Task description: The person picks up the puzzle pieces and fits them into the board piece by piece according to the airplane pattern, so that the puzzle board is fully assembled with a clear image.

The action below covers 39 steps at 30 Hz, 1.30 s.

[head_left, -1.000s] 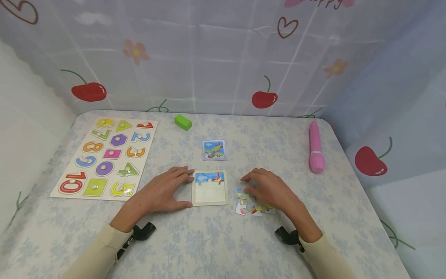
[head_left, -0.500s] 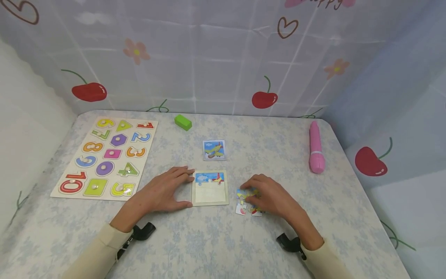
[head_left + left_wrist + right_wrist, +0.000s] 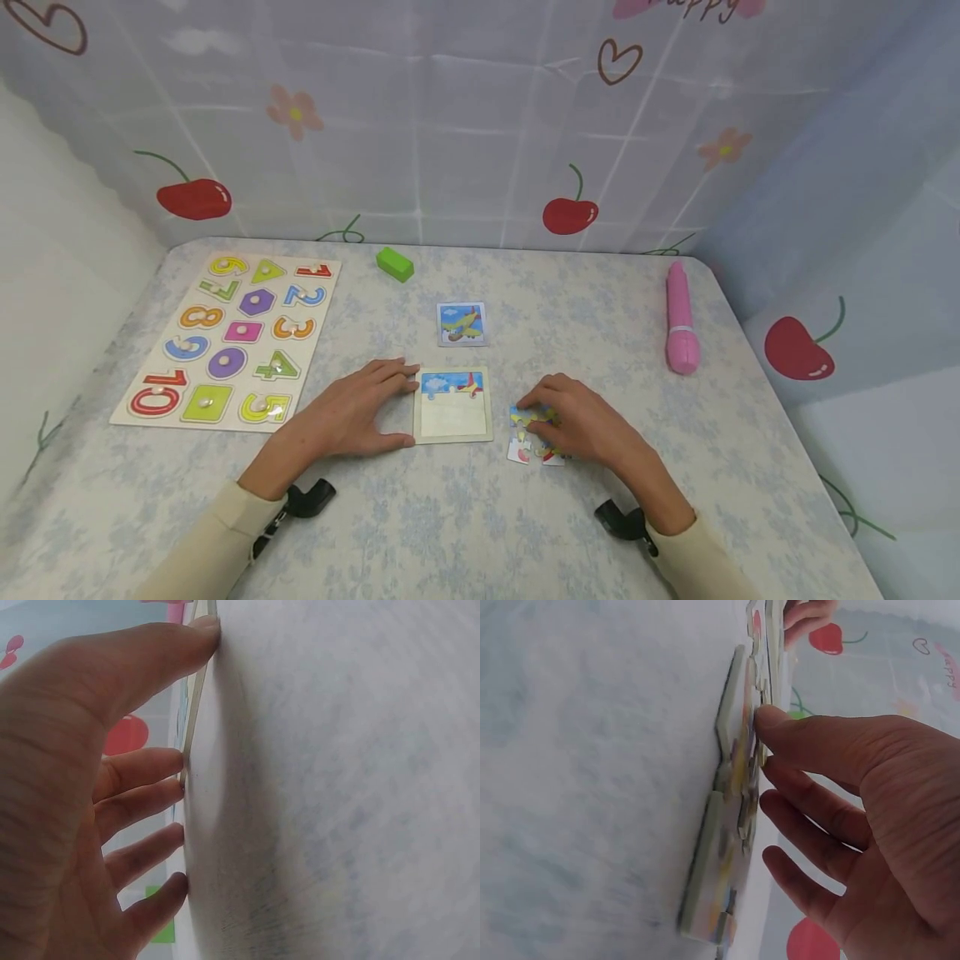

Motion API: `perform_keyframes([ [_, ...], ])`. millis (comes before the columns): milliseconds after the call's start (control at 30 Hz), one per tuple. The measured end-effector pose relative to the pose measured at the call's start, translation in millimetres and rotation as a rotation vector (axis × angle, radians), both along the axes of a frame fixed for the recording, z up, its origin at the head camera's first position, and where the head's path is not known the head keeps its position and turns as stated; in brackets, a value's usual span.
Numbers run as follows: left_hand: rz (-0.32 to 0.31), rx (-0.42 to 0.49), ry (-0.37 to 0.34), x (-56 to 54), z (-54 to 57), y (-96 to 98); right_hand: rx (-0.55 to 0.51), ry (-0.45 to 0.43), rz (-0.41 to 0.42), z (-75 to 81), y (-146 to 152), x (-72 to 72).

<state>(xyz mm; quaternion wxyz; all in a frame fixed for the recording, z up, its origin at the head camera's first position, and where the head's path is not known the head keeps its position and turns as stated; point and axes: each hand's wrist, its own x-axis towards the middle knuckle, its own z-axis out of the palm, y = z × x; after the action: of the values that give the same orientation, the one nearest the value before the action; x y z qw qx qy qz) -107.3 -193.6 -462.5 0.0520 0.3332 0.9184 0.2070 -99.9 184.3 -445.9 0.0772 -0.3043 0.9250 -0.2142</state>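
While my left grip (image 3: 356,410) is resting spread against tray (image 3: 453,422), right grip (image 3: 588,422) is pinching puzzle piece (image 3: 762,754); top row (image 3: 448,382) sitting filled, rest bare, loose pieces (image 3: 519,449) waiting alongside.

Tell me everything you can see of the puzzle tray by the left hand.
The puzzle tray is square, pale and wood-like, with a slim raised border. It lies flat on the patterned table surface. Fitted pieces fill its far strip, showing sky, cloud and a red-and-yellow tail; the nearer part is bare. The left hand touches its left edge, thumb toward the near corner, fingertips toward the far one.
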Motion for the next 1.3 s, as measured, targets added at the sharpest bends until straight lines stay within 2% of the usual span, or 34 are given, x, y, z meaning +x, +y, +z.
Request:
perform_keyframes([
  [600,-0.006,-0.003,0.008,-0.1,-0.1,0.6,0.024,0.064,0.08,21.3,-19.8,-17.0],
  [1033,0.0,-0.013,-0.011,-0.1,0.3,0.9,-0.022,0.066,0.119,29.2,-40.5,-24.1],
  [1300,0.001,-0.013,-0.008,-0.9,-0.4,0.8,-0.042,0.088,0.174,30.3,-56.9,-30.0],
])
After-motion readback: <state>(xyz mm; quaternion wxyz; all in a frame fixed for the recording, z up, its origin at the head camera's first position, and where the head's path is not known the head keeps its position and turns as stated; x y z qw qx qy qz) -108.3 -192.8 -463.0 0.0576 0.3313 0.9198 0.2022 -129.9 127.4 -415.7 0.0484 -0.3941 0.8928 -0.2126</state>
